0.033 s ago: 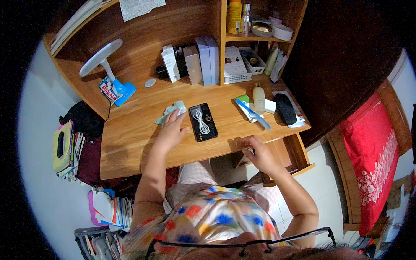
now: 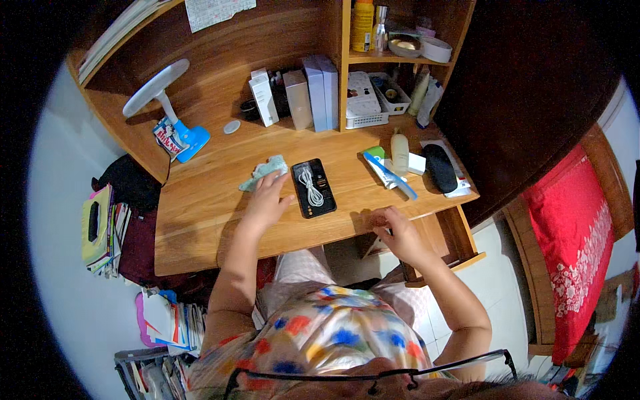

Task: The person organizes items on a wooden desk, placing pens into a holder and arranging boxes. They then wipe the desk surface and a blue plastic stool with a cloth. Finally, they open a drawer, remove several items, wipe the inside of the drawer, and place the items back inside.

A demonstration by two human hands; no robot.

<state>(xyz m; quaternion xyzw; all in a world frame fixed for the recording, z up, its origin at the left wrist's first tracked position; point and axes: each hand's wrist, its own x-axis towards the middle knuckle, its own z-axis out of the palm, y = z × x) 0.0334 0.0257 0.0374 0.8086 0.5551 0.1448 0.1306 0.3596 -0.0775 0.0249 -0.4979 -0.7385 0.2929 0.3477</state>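
Note:
My left hand [image 2: 265, 203] lies over the near right edge of a crumpled pale green cloth [image 2: 272, 165] on the desk. Its fingers are stretched out and it grips nothing. Just right of it is a flat black rectangular case [image 2: 327, 203], with a white cable [image 2: 309, 189] coiled in a bundle on top. My right hand [image 2: 399, 235] hovers by the desk's front edge, above the pulled-out drawer. Its fingers are loosely bent, the thumb stands apart, and nothing shows in it. Beyond that hand lies a long blue comb-like strip [image 2: 390, 175].
A pale bottle [image 2: 399, 152] and a black oval case [image 2: 439, 168] sit at the desk's right. The open drawer [image 2: 453, 237] juts out below. A blue-based lamp [image 2: 193, 142] stands at the left, with upright boxes [image 2: 313, 93] along the back. Books [image 2: 107, 230] are piled left of the desk.
My left hand has shifted very slightly to the right beside the cloth. Everything else looks the same.

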